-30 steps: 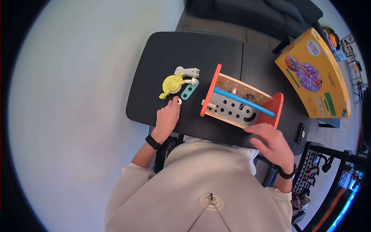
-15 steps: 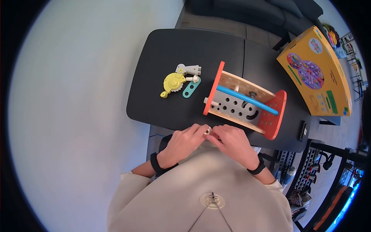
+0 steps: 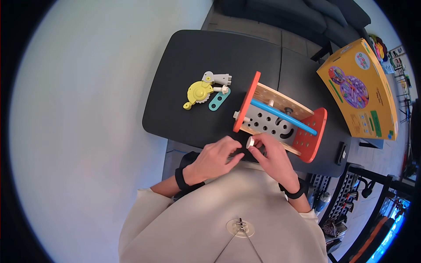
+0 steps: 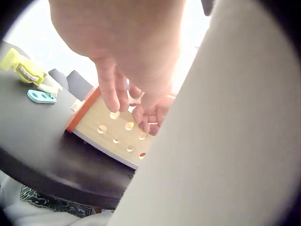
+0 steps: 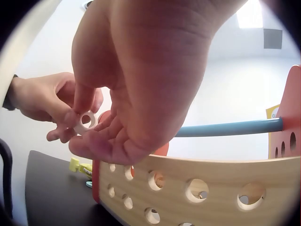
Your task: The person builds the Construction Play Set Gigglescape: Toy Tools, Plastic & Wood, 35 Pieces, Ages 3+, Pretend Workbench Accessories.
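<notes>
A small white ring-shaped nut (image 3: 250, 142) is pinched between the thumb and fingers of the right hand (image 3: 276, 160), just off the near edge of the toy workbench. In the right wrist view the nut (image 5: 86, 123) shows its round hole. Beside it, the left hand (image 3: 213, 161) has its thumb and fingers apart, with nothing seen between them in the head view. The workbench has red end panels (image 3: 312, 140), perforated wooden sides (image 5: 211, 183) and a blue bar (image 3: 280, 115). A white bolt (image 3: 237, 115) goes through its left panel.
On the black table (image 3: 175, 65) left of the workbench lie a yellow saw piece (image 3: 199, 92), a grey piece (image 3: 219, 79), a white screw (image 3: 223, 89) and a teal strip (image 3: 219, 100). A yellow box (image 3: 357, 90) stands at the right, with a small black object (image 3: 340, 153) nearer.
The left hand went from the table's left part to the middle, where both hands met at the nut. Now the left hand is slightly apart and the right hand holds the nut.
</notes>
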`<state>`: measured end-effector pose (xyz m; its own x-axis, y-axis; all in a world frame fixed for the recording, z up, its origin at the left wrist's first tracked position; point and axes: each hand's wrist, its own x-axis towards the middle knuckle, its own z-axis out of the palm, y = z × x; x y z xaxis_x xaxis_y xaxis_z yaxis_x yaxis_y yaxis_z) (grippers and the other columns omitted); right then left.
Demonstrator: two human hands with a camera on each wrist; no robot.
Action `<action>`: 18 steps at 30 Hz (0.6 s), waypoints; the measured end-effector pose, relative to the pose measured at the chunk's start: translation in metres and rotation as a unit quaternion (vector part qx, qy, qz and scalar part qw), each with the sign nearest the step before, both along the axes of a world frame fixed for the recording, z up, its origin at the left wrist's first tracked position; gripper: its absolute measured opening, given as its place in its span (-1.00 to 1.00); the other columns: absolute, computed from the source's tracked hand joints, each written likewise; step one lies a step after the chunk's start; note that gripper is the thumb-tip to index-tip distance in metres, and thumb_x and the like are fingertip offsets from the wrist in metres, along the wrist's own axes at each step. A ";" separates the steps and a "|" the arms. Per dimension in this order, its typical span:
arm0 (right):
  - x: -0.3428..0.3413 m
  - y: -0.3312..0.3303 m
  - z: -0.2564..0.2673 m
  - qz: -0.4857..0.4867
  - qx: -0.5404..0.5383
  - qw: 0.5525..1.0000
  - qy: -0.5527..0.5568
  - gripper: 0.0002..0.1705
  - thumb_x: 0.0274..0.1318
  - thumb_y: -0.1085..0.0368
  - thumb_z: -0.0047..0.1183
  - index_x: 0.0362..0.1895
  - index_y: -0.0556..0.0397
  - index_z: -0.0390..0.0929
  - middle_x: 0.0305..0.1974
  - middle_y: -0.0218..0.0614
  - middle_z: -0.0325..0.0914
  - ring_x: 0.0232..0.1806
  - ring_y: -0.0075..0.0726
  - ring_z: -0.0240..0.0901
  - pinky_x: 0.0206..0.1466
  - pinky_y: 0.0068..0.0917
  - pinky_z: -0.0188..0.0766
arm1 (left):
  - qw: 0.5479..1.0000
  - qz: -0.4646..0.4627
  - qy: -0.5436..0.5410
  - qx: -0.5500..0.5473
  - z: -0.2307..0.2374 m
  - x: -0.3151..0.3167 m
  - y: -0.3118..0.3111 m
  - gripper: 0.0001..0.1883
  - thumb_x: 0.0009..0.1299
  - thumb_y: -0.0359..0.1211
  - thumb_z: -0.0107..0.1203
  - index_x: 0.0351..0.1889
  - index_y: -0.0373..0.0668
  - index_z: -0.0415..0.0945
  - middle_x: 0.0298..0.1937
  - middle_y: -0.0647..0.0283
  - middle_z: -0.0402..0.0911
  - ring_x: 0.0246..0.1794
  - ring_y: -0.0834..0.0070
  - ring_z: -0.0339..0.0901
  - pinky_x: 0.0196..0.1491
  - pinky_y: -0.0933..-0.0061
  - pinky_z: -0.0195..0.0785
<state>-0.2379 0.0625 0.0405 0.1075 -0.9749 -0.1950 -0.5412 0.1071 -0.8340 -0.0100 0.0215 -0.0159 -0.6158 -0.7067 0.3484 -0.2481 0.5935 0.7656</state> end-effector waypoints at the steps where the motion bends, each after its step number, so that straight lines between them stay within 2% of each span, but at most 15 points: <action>1: -0.002 0.001 -0.002 -0.007 -0.065 0.997 0.039 -0.71 0.35 0.32 0.29 0.06 0.14 0.57 -0.14 -0.12 0.67 -0.09 0.06 0.63 -0.01 -0.14 0.54 | 1.000 0.003 0.001 0.000 -0.006 0.002 -0.001 -0.58 0.36 -0.52 0.40 0.12 -0.24 0.47 -0.08 0.16 0.58 -0.35 0.33 0.67 -0.31 0.38 0.56; 3: -0.006 0.003 -0.013 -0.039 -0.165 0.982 0.084 -0.69 0.31 0.36 0.30 0.08 0.14 0.56 -0.05 -0.08 0.59 0.01 0.12 0.50 0.15 -0.09 0.44 | 0.992 0.080 0.084 0.056 -0.020 0.005 -0.010 -0.56 0.39 -0.59 0.30 0.18 -0.25 0.40 0.08 0.09 0.55 -0.21 0.39 0.67 -0.22 0.39 0.55; 4: -0.008 0.004 -0.019 -0.035 -0.165 0.982 0.083 -0.69 0.31 0.36 0.30 0.08 0.14 0.56 -0.05 -0.08 0.59 0.01 0.12 0.50 0.15 -0.09 0.44 | 0.986 0.084 0.088 0.114 -0.026 0.005 -0.014 -0.43 0.38 -0.66 0.18 0.35 -0.26 0.32 0.29 0.04 0.44 0.08 0.32 0.64 0.06 0.29 0.55; 6: -0.016 0.006 -0.029 -0.085 -0.159 0.978 0.105 -0.66 0.31 0.37 0.30 0.10 0.14 0.55 -0.05 -0.06 0.59 0.01 0.13 0.50 0.16 -0.06 0.43 | 0.983 0.089 0.063 0.147 -0.029 -0.002 -0.028 -0.22 0.38 -0.65 0.17 0.58 -0.27 0.15 0.52 -0.06 0.27 0.49 0.16 0.43 0.42 0.16 0.39; 7: -0.021 0.009 -0.039 -0.095 -0.157 0.977 0.108 -0.64 0.29 0.39 0.31 0.13 0.13 0.55 -0.06 -0.07 0.60 0.00 0.13 0.54 0.12 -0.08 0.47 | 0.983 0.091 0.065 0.147 -0.032 -0.004 -0.030 -0.22 0.38 -0.65 0.17 0.58 -0.27 0.15 0.52 -0.06 0.27 0.49 0.16 0.43 0.42 0.16 0.39; 9: -0.032 0.010 -0.049 -0.057 -0.190 0.971 0.135 -0.64 0.29 0.40 0.31 0.12 0.14 0.55 -0.09 -0.08 0.61 -0.04 0.11 0.57 0.07 -0.10 0.50 | 0.968 0.043 0.002 0.248 -0.041 -0.010 -0.033 -0.03 0.39 -0.63 0.15 0.74 -0.25 -0.13 0.71 -0.10 0.03 0.75 0.05 0.05 0.67 0.07 0.09; 10: -0.038 0.010 -0.052 -0.019 -0.220 0.962 0.159 -0.65 0.29 0.40 0.32 0.12 0.14 0.56 -0.11 -0.08 0.62 -0.08 0.09 0.60 0.02 -0.11 0.53 | 0.959 0.009 0.000 0.284 -0.043 -0.014 -0.032 -0.01 0.43 -0.61 0.10 0.76 -0.23 -0.23 0.78 -0.07 -0.14 0.81 0.05 -0.11 0.73 0.02 -0.02; 13: -0.054 0.005 -0.054 -0.026 -0.226 0.963 0.141 -0.66 0.27 0.42 0.33 0.10 0.15 0.58 -0.18 -0.10 0.62 -0.18 0.05 0.64 -0.10 -0.13 0.57 | 0.954 -0.007 0.010 0.298 -0.042 -0.022 -0.023 -0.04 0.46 -0.61 0.07 0.76 -0.23 -0.24 0.77 -0.03 -0.14 0.80 0.06 -0.07 0.73 0.03 -0.02; 15: -0.065 -0.001 -0.047 -0.045 -0.178 0.973 0.138 -0.68 0.30 0.39 0.32 0.09 0.16 0.59 -0.18 -0.10 0.64 -0.17 0.02 0.67 -0.09 -0.15 0.60 | 0.923 -0.062 0.049 0.376 -0.039 -0.022 -0.027 -0.13 0.50 -0.54 0.05 0.74 -0.23 -0.13 0.75 -0.12 -0.15 0.79 -0.01 -0.07 0.70 0.03 0.02; 16: -0.069 -0.005 -0.042 -0.051 -0.151 0.978 0.134 -0.68 0.31 0.38 0.31 0.10 0.16 0.59 -0.17 -0.10 0.65 -0.16 0.01 0.69 -0.08 -0.16 0.61 | 0.923 -0.065 0.048 0.377 -0.038 -0.023 -0.027 -0.13 0.50 -0.54 0.05 0.74 -0.23 -0.13 0.75 -0.12 -0.15 0.79 -0.01 -0.07 0.70 0.03 0.02; 17: -0.069 -0.009 -0.030 -0.061 -0.097 0.986 0.117 -0.69 0.35 0.34 0.29 0.11 0.15 0.59 -0.17 -0.11 0.66 -0.15 0.00 0.70 -0.06 -0.18 0.62 | 0.922 -0.061 0.047 0.379 -0.037 -0.025 -0.026 -0.17 0.52 -0.53 0.06 0.72 -0.23 -0.09 0.71 -0.09 -0.06 0.75 0.04 0.05 0.66 0.05 0.10; 18: -0.071 -0.013 -0.024 -0.066 -0.095 0.986 0.118 -0.69 0.35 0.34 0.29 0.11 0.15 0.59 -0.17 -0.11 0.66 -0.15 0.00 0.70 -0.06 -0.18 0.62 | 0.922 -0.058 0.046 0.381 -0.037 -0.028 -0.025 -0.20 0.54 -0.53 0.06 0.70 -0.22 -0.04 0.67 -0.06 0.02 0.71 0.09 0.17 0.62 0.06 0.19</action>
